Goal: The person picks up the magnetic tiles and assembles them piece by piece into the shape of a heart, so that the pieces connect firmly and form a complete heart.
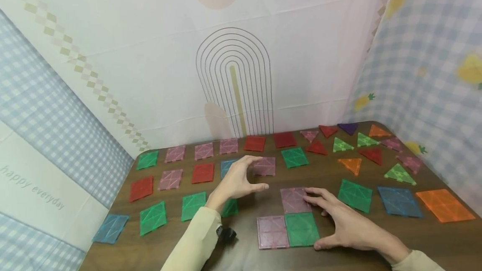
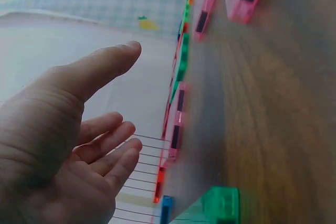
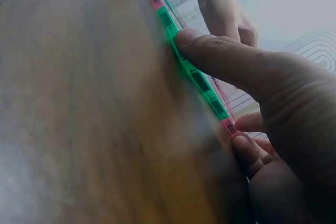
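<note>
In the head view, a pink magnetic tile [image 1: 295, 200] lies above a green tile [image 1: 302, 229], and another pink tile [image 1: 273, 232] sits against the green one's left side. My right hand [image 1: 348, 223] is spread along their right side: its thumb touches the green tile's edge and its fingertips touch the upper pink tile's edge. My left hand [image 1: 237, 181] hovers with thumb and fingers apart, holding nothing. Just beyond it lies a separate pink tile [image 1: 265, 166]; a blue tile [image 1: 227, 166] and a green tile [image 1: 230, 208] are partly hidden by the left hand and arm.
Square tiles in several colours, such as a red tile [image 1: 141, 188], lie flat over the left of the brown table [image 1: 248, 258]. Triangles, including an orange triangle [image 1: 351, 165], lie at the back right. Larger squares, one an orange tile [image 1: 445, 205], lie at right. Cloth hangs behind.
</note>
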